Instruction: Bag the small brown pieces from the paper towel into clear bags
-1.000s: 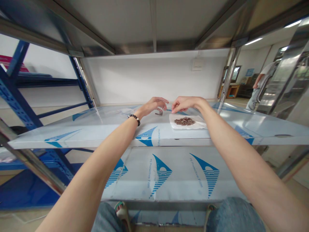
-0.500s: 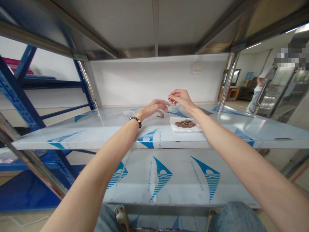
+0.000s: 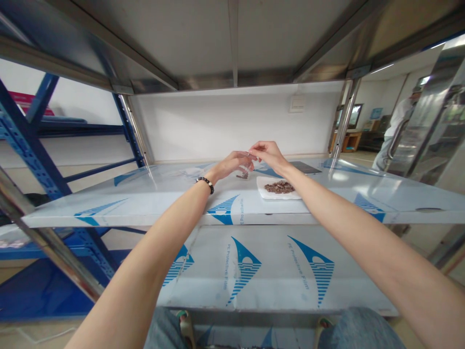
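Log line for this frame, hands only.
left hand: over small clear container, grip unclear | right hand: fingertips by left hand | nearby: brown pieces on white paper

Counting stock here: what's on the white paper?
A heap of brown pieces lies on the paper; the paper beneath them is covered, and any pieces lower in the heap can't be seen.
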`<action>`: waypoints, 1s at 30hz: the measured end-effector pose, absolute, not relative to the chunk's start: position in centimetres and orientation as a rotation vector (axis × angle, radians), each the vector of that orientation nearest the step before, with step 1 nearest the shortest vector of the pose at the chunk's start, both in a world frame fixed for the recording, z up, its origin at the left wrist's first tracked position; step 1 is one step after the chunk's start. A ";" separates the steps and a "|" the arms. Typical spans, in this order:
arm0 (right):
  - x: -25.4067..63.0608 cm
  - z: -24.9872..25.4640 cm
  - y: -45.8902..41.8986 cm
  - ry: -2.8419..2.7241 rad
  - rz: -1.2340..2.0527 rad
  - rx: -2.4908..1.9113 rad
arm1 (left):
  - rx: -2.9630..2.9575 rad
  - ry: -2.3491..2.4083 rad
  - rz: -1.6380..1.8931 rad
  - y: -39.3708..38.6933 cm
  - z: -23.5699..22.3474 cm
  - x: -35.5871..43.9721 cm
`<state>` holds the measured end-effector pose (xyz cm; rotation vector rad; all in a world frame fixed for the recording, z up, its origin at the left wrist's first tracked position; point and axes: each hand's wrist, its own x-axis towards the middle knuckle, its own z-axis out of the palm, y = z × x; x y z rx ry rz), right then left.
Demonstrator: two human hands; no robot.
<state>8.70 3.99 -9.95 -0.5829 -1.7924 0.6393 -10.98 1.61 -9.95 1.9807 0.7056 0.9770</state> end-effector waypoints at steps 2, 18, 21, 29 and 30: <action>8.7 -9.8 3.8 -1.802 0.643 -0.582 | 1.985 0.706 0.980 1.7 -10.0 -11.0; 8.6 -9.8 3.5 -1.851 0.680 -0.591 | 2.009 0.662 0.980 1.8 -10.1 -11.0; 8.6 -9.9 3.5 -1.884 0.687 -0.599 | 1.996 0.644 0.998 2.2 -10.3 -10.9; 8.6 -9.8 3.6 -1.924 0.710 -0.607 | 1.936 0.609 1.027 1.9 -10.2 -11.0; 8.6 -9.8 3.6 -1.930 0.701 -0.603 | 1.934 0.612 1.019 1.8 -10.1 -11.0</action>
